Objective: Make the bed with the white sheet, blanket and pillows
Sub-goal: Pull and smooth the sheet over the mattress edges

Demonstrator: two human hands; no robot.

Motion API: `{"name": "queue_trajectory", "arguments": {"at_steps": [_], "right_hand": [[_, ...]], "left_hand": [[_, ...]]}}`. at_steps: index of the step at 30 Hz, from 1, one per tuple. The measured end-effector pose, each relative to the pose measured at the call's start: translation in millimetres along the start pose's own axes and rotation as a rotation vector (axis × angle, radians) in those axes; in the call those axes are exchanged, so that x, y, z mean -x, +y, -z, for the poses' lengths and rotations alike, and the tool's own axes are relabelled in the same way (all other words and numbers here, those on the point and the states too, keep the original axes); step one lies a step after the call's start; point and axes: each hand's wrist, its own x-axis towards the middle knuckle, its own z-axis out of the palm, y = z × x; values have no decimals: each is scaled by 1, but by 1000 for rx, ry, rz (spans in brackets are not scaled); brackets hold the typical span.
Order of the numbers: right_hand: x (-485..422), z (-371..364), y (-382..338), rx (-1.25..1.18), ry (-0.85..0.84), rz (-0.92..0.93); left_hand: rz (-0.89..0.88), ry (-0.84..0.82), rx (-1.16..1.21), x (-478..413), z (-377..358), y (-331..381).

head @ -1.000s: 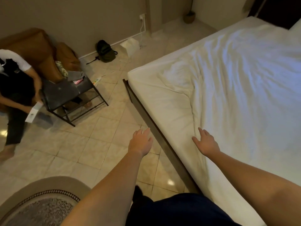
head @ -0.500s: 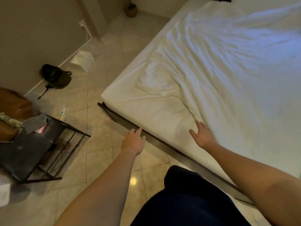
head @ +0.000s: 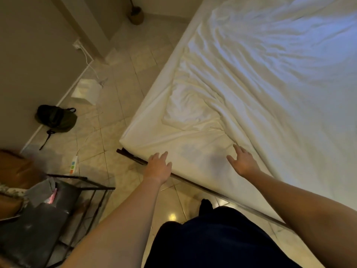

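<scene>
- The bed fills the right of the view, its near corner pointing toward the floor on the left.
- A white sheet lies wrinkled across it, bunched near that corner.
- A dark rack stands at lower left.
- A black bag lies by the wall.
- The right hand reaches over the sheet's edge, fingers spread, holding nothing.
- The left hand hovers at the mattress edge, fingers loose and apart, empty.

I see a white sheet with bluish light on its creases, a dark brown bed frame, beige marbled floor tiles, a dark green bag, and a black table.
</scene>
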Motion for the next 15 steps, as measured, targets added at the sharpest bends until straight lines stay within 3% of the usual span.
{"name": "queue_trajectory", "arguments": {"at_steps": [15], "right_hand": [[-62, -14, -76, -107, 79, -244]], "left_hand": [[-299, -158, -204, -161, 59, 18]]}}
